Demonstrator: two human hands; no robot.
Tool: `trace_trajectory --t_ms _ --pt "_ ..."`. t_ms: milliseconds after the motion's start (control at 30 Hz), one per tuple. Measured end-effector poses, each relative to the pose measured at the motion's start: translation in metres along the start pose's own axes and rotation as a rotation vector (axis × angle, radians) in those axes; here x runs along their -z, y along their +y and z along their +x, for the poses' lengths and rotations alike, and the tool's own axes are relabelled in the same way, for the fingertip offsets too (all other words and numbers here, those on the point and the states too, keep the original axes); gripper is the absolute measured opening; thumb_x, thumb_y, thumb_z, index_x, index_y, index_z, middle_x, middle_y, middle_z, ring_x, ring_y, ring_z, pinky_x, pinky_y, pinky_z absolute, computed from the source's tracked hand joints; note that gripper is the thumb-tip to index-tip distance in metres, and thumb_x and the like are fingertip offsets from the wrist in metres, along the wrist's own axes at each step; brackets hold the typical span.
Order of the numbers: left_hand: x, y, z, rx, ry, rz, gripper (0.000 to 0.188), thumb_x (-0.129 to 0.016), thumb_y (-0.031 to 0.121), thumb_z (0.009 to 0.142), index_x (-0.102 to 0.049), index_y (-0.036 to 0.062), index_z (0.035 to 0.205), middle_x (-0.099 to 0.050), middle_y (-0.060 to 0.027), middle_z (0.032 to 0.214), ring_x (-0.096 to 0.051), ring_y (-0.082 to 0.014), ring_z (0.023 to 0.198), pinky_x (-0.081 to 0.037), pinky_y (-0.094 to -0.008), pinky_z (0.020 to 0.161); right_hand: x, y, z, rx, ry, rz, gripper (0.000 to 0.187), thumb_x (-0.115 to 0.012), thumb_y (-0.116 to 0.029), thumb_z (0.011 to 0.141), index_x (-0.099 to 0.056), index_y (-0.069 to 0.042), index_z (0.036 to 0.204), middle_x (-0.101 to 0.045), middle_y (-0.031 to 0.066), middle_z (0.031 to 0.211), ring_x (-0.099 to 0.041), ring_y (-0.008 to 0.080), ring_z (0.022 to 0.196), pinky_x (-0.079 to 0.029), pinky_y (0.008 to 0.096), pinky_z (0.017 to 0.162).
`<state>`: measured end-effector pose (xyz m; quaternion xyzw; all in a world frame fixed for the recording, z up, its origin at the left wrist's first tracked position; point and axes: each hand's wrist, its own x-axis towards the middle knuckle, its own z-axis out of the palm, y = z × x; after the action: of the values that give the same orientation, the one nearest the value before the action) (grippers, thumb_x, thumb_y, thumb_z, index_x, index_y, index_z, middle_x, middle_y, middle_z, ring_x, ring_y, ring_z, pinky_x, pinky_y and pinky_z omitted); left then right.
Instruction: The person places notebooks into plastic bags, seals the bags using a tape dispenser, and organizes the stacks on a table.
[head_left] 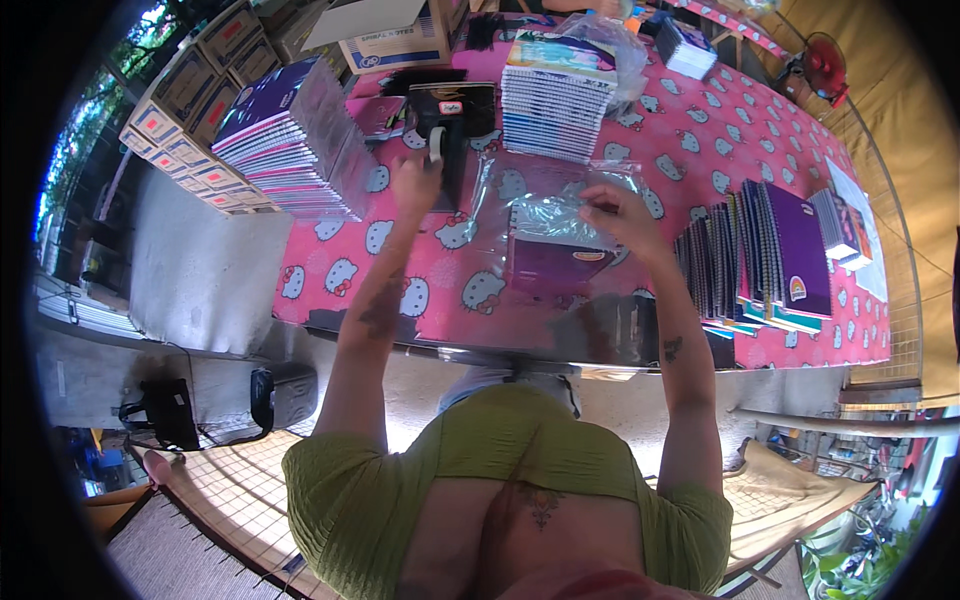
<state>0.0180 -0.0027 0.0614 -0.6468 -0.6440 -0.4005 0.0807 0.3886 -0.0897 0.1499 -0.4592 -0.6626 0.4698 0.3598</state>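
A purple spiral notebook (560, 262) lies flat near the table's front edge, partly under a clear plastic bag (545, 212). My right hand (618, 215) is closed with thumb and fingers pinching the plastic over the notebook's far part. To the left, my left hand (415, 187) is at a black tape dispenser (455, 165) carrying a pale tape roll (437, 143). Its fingers are bent together beside the roll; whatever they hold is too small to make out. Behind the plastic rises a tall stack of spiral notebooks (555, 110).
Another notebook stack (290, 150) in plastic stands at the left edge, by piled cartons (190, 130). A row of dark spiral notebooks (765, 250) leans at the right. Further back are an open carton (395, 45), small notebooks (685, 50) and a red fan (824, 65).
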Motion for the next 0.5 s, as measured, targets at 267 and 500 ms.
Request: trace_trajectory --t_ms 267,500 --pt "-0.019 -0.019 -0.034 0.793 -0.248 -1.075 0.019 -0.074 0.022 0.084 -0.068 0.0074 0.093 -0.064 0.0013 0.078 -0.047 -0.0073 0.058 -0.044 -0.0258 0.056 0.008 0.013 0.001 0.032 -0.013 0.008 0.029 -0.072 -0.015 0.087 -0.065 0.003 0.11 -0.07 0.0068 0.09 -0.064 0.0117 0.084 -0.05 0.0256 0.075" --pt "0.007 -0.034 -0.066 0.555 -0.242 -0.313 0.014 -0.061 0.012 0.085 -0.07 0.0064 0.094 -0.072 -0.01 0.085 -0.069 -0.0265 0.071 -0.053 -0.0379 0.063 0.006 0.007 0.003 -0.035 -0.076 0.009 0.034 -0.07 -0.02 0.09 -0.063 0.0 0.116 -0.066 0.0035 0.098 -0.061 0.011 0.091 -0.047 0.0259 0.081"
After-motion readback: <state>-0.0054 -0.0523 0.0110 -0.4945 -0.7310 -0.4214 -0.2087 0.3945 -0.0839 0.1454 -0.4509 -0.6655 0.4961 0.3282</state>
